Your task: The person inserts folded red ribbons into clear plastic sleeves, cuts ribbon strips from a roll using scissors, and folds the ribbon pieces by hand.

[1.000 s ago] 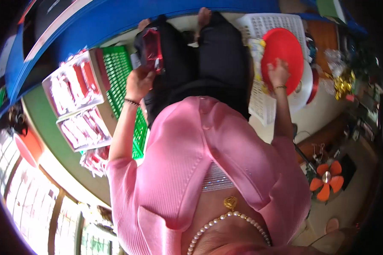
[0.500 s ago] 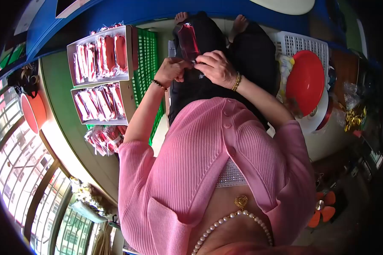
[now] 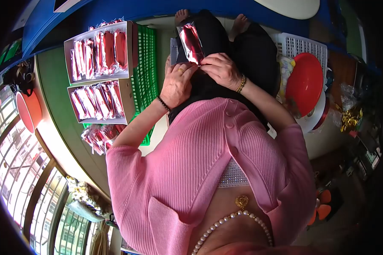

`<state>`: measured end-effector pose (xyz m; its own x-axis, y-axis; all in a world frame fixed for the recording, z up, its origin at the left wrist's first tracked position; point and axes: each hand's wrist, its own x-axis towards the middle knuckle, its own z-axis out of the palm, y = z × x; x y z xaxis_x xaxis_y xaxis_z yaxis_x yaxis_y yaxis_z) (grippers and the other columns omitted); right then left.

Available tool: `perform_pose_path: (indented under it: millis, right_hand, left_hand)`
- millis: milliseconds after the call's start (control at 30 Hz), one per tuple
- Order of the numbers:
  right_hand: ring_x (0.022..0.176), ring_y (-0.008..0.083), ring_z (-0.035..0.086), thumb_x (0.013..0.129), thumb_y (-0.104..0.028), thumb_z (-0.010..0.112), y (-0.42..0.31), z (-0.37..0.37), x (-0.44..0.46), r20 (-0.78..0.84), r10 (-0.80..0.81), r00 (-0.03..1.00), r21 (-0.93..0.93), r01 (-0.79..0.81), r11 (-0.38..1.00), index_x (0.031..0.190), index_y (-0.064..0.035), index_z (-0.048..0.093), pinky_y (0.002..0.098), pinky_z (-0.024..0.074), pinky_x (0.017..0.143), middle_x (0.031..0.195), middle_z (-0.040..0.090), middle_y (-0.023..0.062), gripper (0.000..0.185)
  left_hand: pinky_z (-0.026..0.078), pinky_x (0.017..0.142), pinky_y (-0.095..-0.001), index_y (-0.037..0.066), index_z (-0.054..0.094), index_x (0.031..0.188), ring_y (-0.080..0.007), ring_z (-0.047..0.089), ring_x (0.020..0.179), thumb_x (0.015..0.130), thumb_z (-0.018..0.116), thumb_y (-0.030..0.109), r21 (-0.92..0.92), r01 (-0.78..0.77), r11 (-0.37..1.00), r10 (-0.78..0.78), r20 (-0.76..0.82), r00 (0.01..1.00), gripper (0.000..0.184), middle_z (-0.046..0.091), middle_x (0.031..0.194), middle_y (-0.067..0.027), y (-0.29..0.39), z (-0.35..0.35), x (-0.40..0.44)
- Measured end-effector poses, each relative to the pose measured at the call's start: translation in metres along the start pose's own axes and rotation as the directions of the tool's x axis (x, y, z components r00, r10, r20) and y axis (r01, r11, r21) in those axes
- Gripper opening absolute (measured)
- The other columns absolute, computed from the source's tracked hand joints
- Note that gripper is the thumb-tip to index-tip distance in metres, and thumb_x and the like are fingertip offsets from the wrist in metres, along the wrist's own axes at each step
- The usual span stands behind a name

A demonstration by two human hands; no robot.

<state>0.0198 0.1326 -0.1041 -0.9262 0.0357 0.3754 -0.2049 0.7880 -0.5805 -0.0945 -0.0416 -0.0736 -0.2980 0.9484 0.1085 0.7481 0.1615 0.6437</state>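
Observation:
A shiny red packet in a clear plastic sleeve (image 3: 192,44) lies over my dark-trousered leg, its long side pointing away from me. Both hands meet at its near end. My left hand (image 3: 176,83), back upward with a ring on one finger, has its fingertips closed at the packet's near edge. Opposite it, my right hand (image 3: 221,70) pinches the same edge between thumb and fingers. What exactly lies between the fingertips is partly hidden by the fingers.
To the left, two open boxes (image 3: 129,51) of similar red packets stand beside a green basket (image 3: 145,63), with more wrapped packets (image 3: 100,137) below. On the right are a red bowl (image 3: 304,85) and a white plastic basket (image 3: 304,44). An orange fan (image 3: 323,208) stands lower right.
My left hand has turned so its back faces up, and its wrist has come nearer my body. The packet has shifted slightly and now reflects more light. My right hand stays near the same spot.

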Motion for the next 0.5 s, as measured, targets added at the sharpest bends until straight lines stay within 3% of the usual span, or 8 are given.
perform_pose_path:
  millis: [167, 233, 300, 333, 367, 400, 467, 500]
  right_hand:
    - [0.078, 0.0189, 0.057, 0.072, -0.006, 0.067, -0.005, 0.003, -0.003, 0.021, 0.264, 0.964, 0.240, -0.262, 0.935, 0.082, -0.0068, 0.067, 0.0292, 0.0455, 0.069, 0.081, 0.059, 0.0034, 0.010]
    - [0.072, 0.0183, 0.058, 0.073, -0.006, 0.067, -0.009, 0.002, 0.001, 0.016, 0.351, 0.936, 0.327, -0.337, 0.883, 0.081, -0.0059, 0.067, 0.0282, 0.0459, 0.064, 0.078, 0.058, 0.0040, 0.007]
    - [0.063, 0.0136, 0.058, 0.075, -0.009, 0.067, -0.014, -0.004, 0.005, 0.255, 0.606, 0.753, 0.413, -0.652, 0.636, 0.079, -0.0032, 0.068, 0.0247, 0.0458, 0.058, 0.074, 0.062, 0.0051, 0.007]
    - [0.063, 0.0136, 0.058, 0.075, -0.009, 0.067, -0.012, -0.003, 0.005, 0.255, 0.607, 0.753, 0.410, -0.653, 0.638, 0.079, -0.0032, 0.068, 0.0247, 0.0458, 0.058, 0.074, 0.062, 0.0051, 0.007]
    - [0.062, 0.0106, 0.058, 0.076, -0.011, 0.066, -0.008, -0.001, 0.006, 0.315, 0.640, 0.701, 0.423, -0.707, 0.566, 0.079, -0.0018, 0.068, 0.0233, 0.0457, 0.057, 0.073, 0.063, 0.0055, 0.010]
    - [0.061, 0.0076, 0.058, 0.076, -0.013, 0.066, -0.004, 0.000, 0.007, 0.376, 0.665, 0.646, 0.432, -0.757, 0.491, 0.079, -0.0005, 0.068, 0.0220, 0.0456, 0.056, 0.071, 0.065, 0.0059, 0.013]
    - [0.062, 0.0066, 0.058, 0.076, -0.015, 0.067, 0.003, 0.002, 0.010, 0.424, 0.664, 0.616, 0.432, -0.782, 0.449, 0.079, 0.0008, 0.067, 0.0214, 0.0458, 0.057, 0.070, 0.066, 0.0064, 0.016]
    - [0.062, 0.0055, 0.058, 0.076, -0.017, 0.067, 0.004, 0.004, 0.011, 0.472, 0.660, 0.585, 0.432, -0.806, 0.405, 0.078, 0.0020, 0.067, 0.0208, 0.0460, 0.057, 0.068, 0.066, 0.0068, 0.019]
  left_hand:
    - [0.033, 0.094, -0.0431, 0.007, 0.057, 0.103, -0.0270, 0.052, 0.095, 0.065, 0.061, 0.004, -0.106, 0.073, 0.992, -0.084, -0.104, 0.991, 0.038, 0.056, 0.102, -0.0084, -0.006, 0.011, -0.008]
    - [0.033, 0.094, -0.0421, 0.007, 0.063, 0.091, -0.0269, 0.053, 0.092, 0.067, 0.067, 0.008, -0.284, 0.108, 0.953, -0.161, -0.171, 0.972, 0.025, 0.059, 0.091, -0.0083, -0.012, 0.020, -0.008]
    - [0.033, 0.094, -0.0430, 0.007, 0.065, 0.084, -0.0264, 0.053, 0.089, 0.067, 0.069, 0.010, -0.318, 0.180, 0.931, -0.255, -0.213, 0.943, 0.018, 0.059, 0.085, -0.0086, -0.013, 0.030, -0.004]
    - [0.032, 0.094, -0.0439, 0.007, 0.067, 0.078, -0.0259, 0.054, 0.087, 0.068, 0.070, 0.012, -0.352, 0.247, 0.903, -0.346, -0.251, 0.904, 0.012, 0.060, 0.080, -0.0090, -0.011, 0.033, -0.002]
    - [0.037, 0.089, -0.0408, 0.006, 0.067, 0.070, -0.0254, 0.056, 0.082, 0.068, 0.072, 0.015, -0.359, 0.356, 0.863, -0.458, -0.254, 0.852, 0.011, 0.059, 0.074, -0.0104, -0.008, 0.035, 0.000]
    - [0.037, 0.089, -0.0408, 0.006, 0.067, 0.070, -0.0254, 0.056, 0.082, 0.068, 0.072, 0.015, -0.361, 0.354, 0.863, -0.456, -0.257, 0.852, 0.011, 0.059, 0.074, -0.0104, -0.008, 0.038, 0.002]
    - [0.044, 0.067, -0.0278, 0.002, 0.066, 0.070, -0.0163, 0.055, 0.069, 0.070, 0.073, 0.008, -0.349, 0.388, 0.853, -0.501, -0.342, 0.795, 0.010, 0.060, 0.069, -0.0061, -0.013, 0.047, -0.002]
    - [0.044, 0.067, -0.0278, 0.002, 0.066, 0.070, -0.0163, 0.055, 0.069, 0.070, 0.073, 0.008, -0.348, 0.393, 0.851, -0.506, -0.345, 0.790, 0.010, 0.060, 0.069, -0.0061, -0.014, 0.051, -0.005]
